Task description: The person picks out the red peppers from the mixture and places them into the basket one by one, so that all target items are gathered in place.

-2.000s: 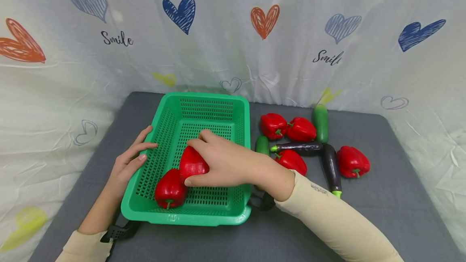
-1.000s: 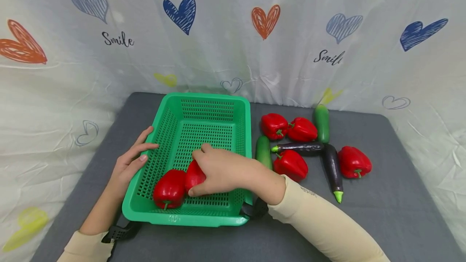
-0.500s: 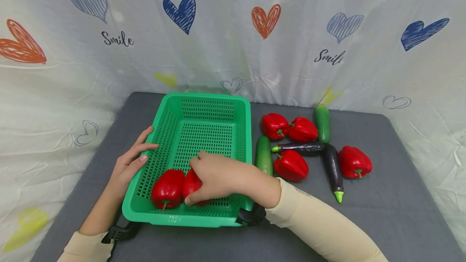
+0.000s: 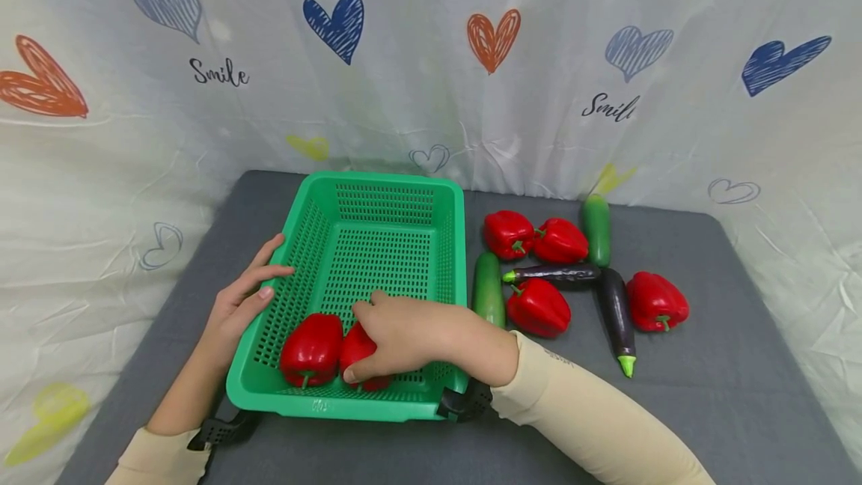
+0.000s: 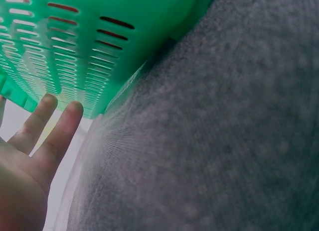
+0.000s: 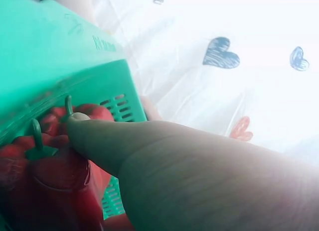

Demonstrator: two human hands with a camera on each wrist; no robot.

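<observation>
In the head view a green perforated plastic basket [image 4: 346, 406] holds two red bell peppers at its near end. One bell pepper [image 4: 311, 350] lies near the left wall, its stem toward the front rim. Beside it is the second bell pepper [image 4: 355, 350], which my right hand [image 4: 411, 331] grips from above, thumb at the front; the hand hides much of it. In the right wrist view the thumb lies over the held bell pepper [image 6: 60, 191]. My left hand [image 4: 236, 309] touches the basket's left side with extended fingers, seen also in the left wrist view against the slotted wall [image 5: 65, 52].
On the grey table [image 4: 707, 410], right of the basket, lie several red bell peppers [image 4: 539, 307], two cucumbers [image 4: 488, 290] and two eggplants [image 4: 616, 313]. One bell pepper [image 4: 656, 302] sits farthest right. A white curtain with printed hearts [image 4: 417, 96] hangs behind the table.
My right hand has lowered its bell pepper toward the basket's near end. The other bell pepper has shifted slightly left. My left hand stays at the basket's side.
</observation>
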